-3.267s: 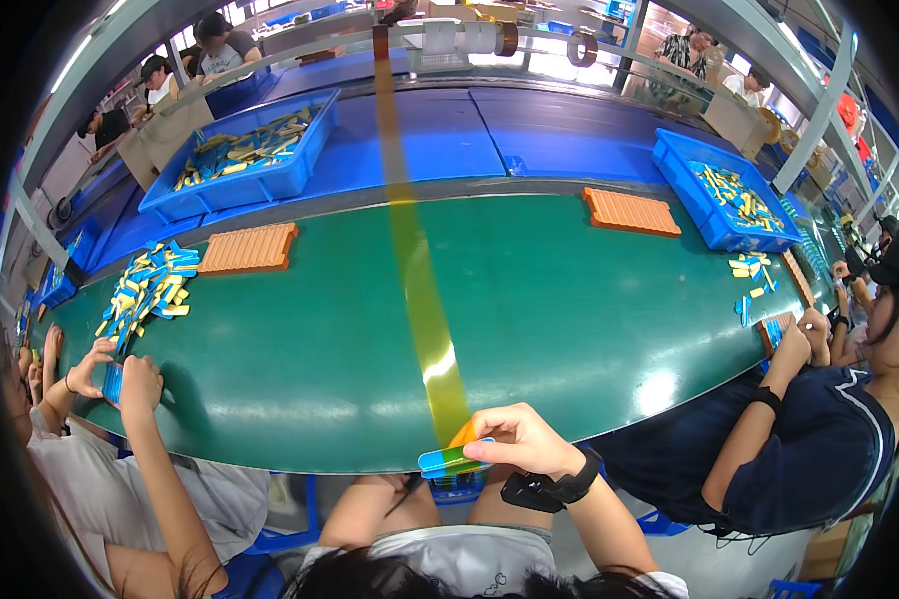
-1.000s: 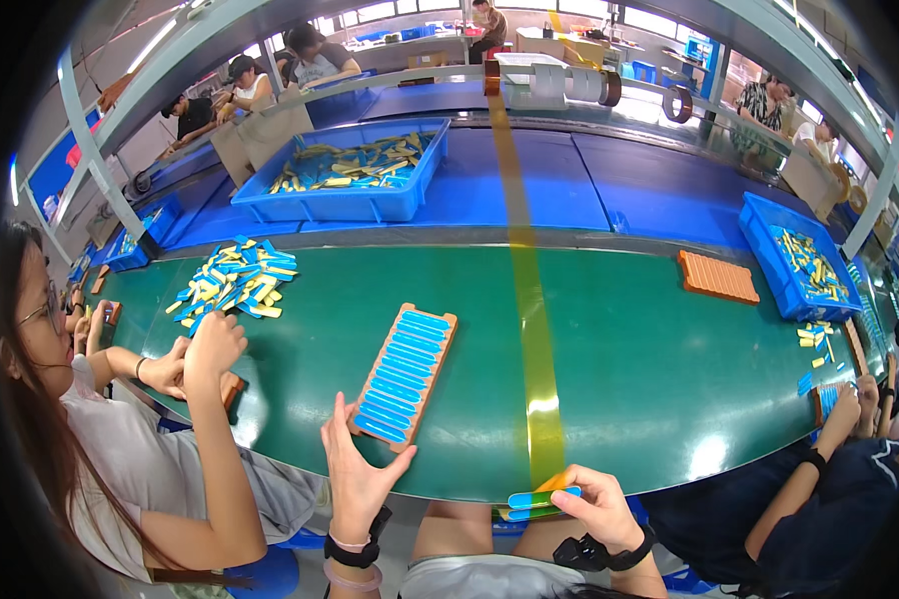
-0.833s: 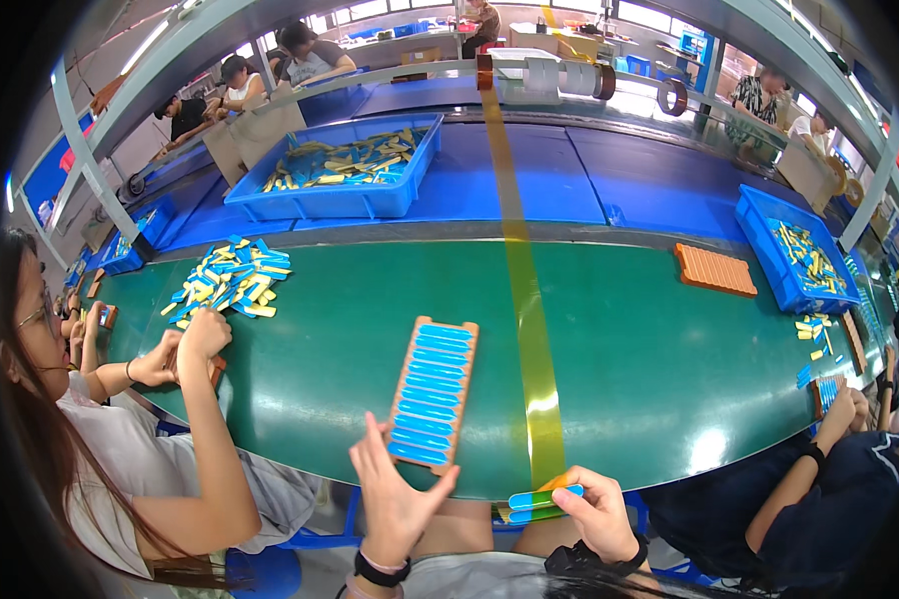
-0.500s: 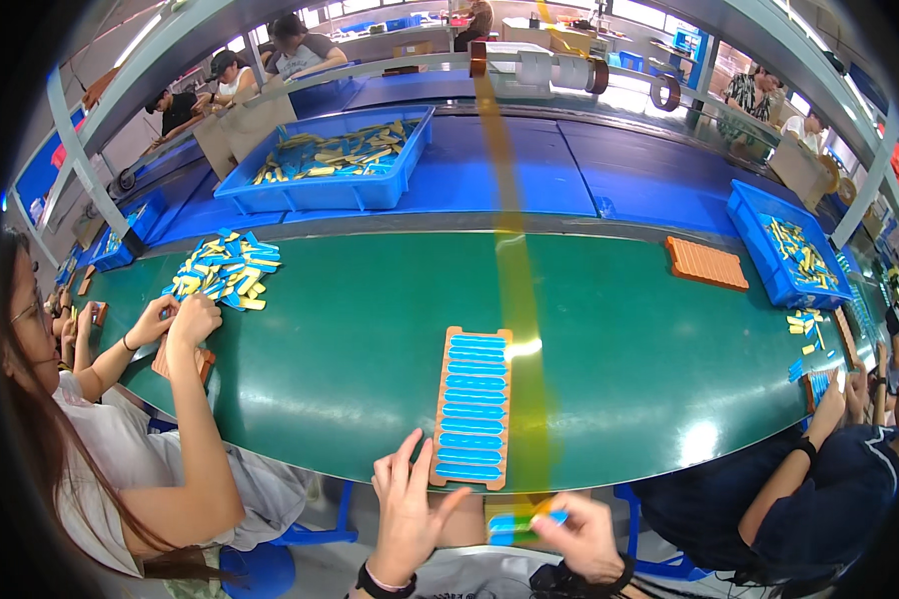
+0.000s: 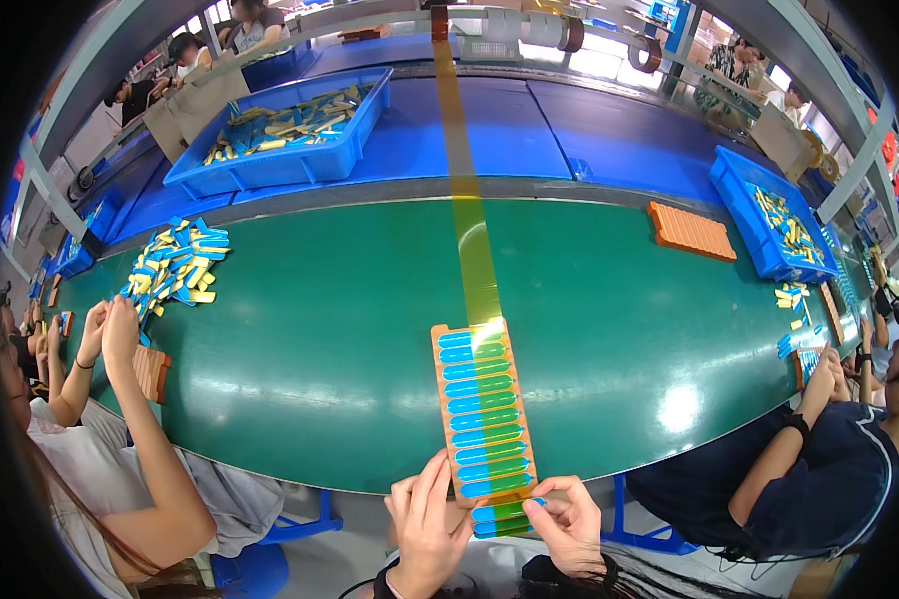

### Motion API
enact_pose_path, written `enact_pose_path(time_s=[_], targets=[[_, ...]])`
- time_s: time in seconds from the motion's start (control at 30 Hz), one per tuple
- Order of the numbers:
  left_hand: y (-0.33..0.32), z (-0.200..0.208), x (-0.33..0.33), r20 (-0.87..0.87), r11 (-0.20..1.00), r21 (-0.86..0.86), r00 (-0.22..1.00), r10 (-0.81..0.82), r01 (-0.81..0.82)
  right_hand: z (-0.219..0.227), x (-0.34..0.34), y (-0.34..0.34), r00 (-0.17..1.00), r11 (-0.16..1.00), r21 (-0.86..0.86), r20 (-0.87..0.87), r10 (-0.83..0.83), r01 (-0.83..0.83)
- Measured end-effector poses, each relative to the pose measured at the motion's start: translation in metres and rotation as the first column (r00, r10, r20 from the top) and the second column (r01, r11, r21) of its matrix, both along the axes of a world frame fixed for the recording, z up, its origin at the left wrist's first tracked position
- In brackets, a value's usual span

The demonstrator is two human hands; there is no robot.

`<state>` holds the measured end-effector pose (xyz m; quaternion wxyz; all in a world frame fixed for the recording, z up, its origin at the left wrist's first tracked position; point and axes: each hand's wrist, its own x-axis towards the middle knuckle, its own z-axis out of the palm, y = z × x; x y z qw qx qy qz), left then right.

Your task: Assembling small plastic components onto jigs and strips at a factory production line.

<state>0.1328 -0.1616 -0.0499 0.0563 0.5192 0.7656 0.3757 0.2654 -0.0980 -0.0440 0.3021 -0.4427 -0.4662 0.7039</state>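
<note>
An orange grooved tray [image 5: 444, 359] holds a row of blue strips and extends past the table's near edge. A clear amber tape [image 5: 477, 255] stretches down from above and passes over the right part of the strips, which look green through it. My right hand [image 5: 569, 524] is closed, its thumb and finger pinching the tape's lower end, where a few blue strips [image 5: 484, 521] lie just below the tray. Along the tray's lower left edge, my left hand [image 5: 427, 524] rests with fingers stretched out and its thumb near those strips.
A brown tape roll [image 5: 440, 22] hangs on a rail at the back. Blue bins [image 5: 370, 120] of blue and yellow strips stand at back left and right. A pile of strips [image 5: 175, 265] and a person at work are on the left. An empty orange tray [image 5: 691, 232] lies at the right.
My right hand has drawn the tape from beside the tray to over its strips. My left hand has moved slightly right and down. The whole view has tilted downward.
</note>
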Motion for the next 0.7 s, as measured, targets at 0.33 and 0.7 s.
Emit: enact_pose_path(time_s=[0.33, 0.7], targets=[[0.002, -0.004, -0.016, -0.076, 0.992, -0.034, 0.99, -0.121, 0.119, -0.005, -0.006, 0.004, 0.995, 0.998, -0.005, -0.081, -0.056, 0.056], [0.007, -0.005, -0.056, -0.539, 0.771, 0.025, 0.658, -0.525, 0.636, -0.012, -0.006, 0.004, 0.997, 0.998, -0.011, -0.041, -0.068, 0.067]])
